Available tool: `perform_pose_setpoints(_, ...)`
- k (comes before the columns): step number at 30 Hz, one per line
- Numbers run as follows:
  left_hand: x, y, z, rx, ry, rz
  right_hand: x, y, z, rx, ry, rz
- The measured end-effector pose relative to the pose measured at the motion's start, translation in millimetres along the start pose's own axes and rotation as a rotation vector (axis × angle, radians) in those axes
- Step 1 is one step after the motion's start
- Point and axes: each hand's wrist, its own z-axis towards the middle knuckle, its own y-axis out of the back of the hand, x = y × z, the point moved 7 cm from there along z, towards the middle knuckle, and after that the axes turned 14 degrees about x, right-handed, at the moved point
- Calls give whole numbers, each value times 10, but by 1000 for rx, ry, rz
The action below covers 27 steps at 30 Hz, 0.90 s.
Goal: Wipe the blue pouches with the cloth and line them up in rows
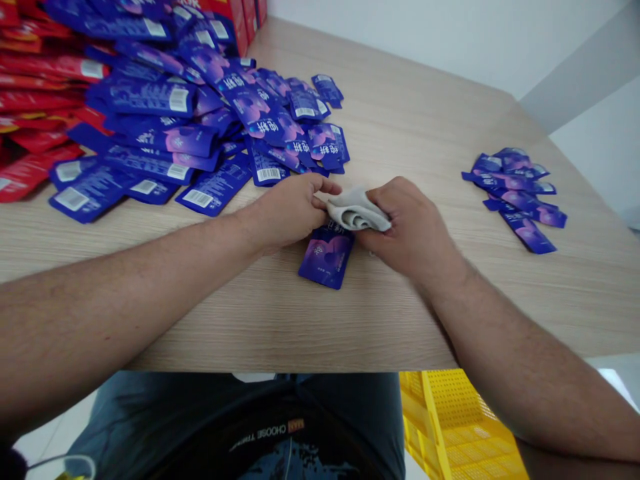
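Observation:
A blue and purple pouch [326, 259] with white print lies in front of me on the table. My left hand [303, 203] grips it at its upper left edge, with the fingers bent. My right hand [413, 223] is closed around a folded grey-white cloth [358, 211]. The cloth rests against the upper end of the pouch and hides that part. The fingertips of my left hand are close beside the cloth.
A big heap of blue pouches [150, 143] spreads at the left and back, beside piled red packets [40, 100]. A smaller group of blue pouches [520, 187] lies at the right. A yellow plastic crate [465, 427] stands below the table's [240, 313] front edge.

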Motion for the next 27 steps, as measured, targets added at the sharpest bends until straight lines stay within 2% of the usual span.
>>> perform_pose_setpoints(4,8,-14,3,-33,15,-142,202,-95,-28,124,132,88)
perform_pose_setpoints(8,29,58,15,-116,10,-114,283,-149,-73,278,273,208)
perform_pose_setpoints(12,82,92,43,-144,-8,-99,145,-57,-51,117,135,153)
perform_pose_setpoints(14,95,108,47,-165,-16,-101,170,-78,-52,116,139,158)
perform_pose_setpoints(17,67,140,40,-213,-40,-110,348,-230,-88,333,321,233)
perform_pose_setpoints(19,44,147,32,-233,-35,-140,381,-268,-114,423,384,279)
perform_pose_setpoints(20,37,140,30,-231,-25,-164,347,-251,-108,416,368,286)
perform_pose_setpoints(24,31,82,32,-177,23,-226,121,-49,-44,171,210,196)
perform_pose_setpoints(25,31,82,29,-177,25,-217,117,-41,-37,167,214,185)
perform_pose_setpoints(27,30,96,24,-193,18,-180,172,-92,-30,243,275,202)
